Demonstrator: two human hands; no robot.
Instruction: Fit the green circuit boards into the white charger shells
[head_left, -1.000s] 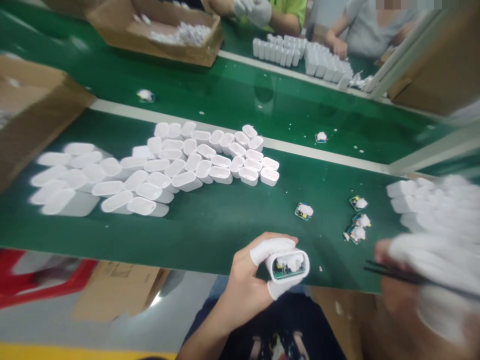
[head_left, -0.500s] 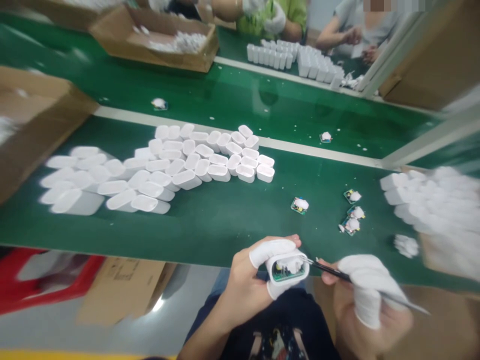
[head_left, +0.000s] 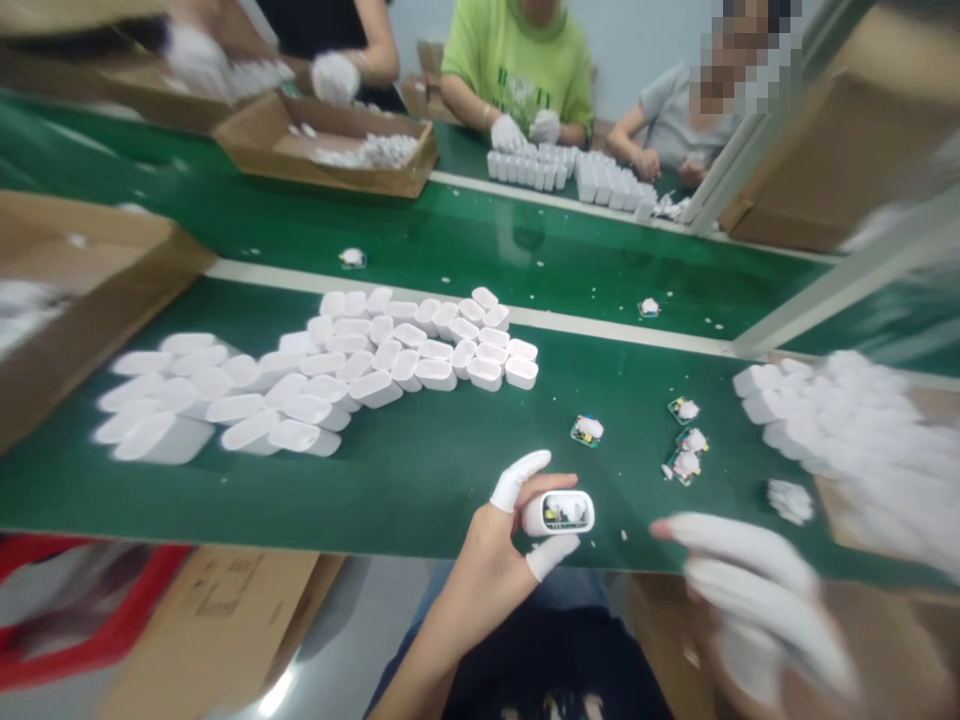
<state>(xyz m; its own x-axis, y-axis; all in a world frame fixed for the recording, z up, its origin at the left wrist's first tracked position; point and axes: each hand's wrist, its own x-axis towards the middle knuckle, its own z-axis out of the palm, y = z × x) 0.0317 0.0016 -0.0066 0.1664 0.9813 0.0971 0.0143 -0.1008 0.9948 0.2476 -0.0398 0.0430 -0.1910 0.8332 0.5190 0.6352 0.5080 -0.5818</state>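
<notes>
Head view. The left hand [head_left: 491, 540], at near centre, holds a white case [head_left: 559, 513] level above the green belt [head_left: 420, 490], pinching it between a bare finger on top and a finger in a white cot [head_left: 551, 558] beneath; a second cot [head_left: 514, 480] stands raised, off the case. The case's open end faces the camera, with a small circuit board [head_left: 561, 510] visible inside. The right hand [head_left: 750, 600], at near right, is blurred, its cotted fingers spread and apart from the case; any grip cannot be told. On the belt, a heap of white cases [head_left: 360, 360] lies far left of the held case, and a blurred heap [head_left: 840, 430] lies at right. Between them are loose boards [head_left: 589, 430] with white tufts, and a stray tuft [head_left: 790, 500] lies near the right heap. A cardboard box [head_left: 90, 300] stands at left, and a cardboard tray [head_left: 322, 170] of white parts stands on a second belt [head_left: 525, 250] beyond. At the far side, a co-worker in a green T-shirt [head_left: 517, 70] with white gloves [head_left: 510, 133] sits behind a row of cases [head_left: 577, 180]. The shirt's dark lettering is too small to read.
</notes>
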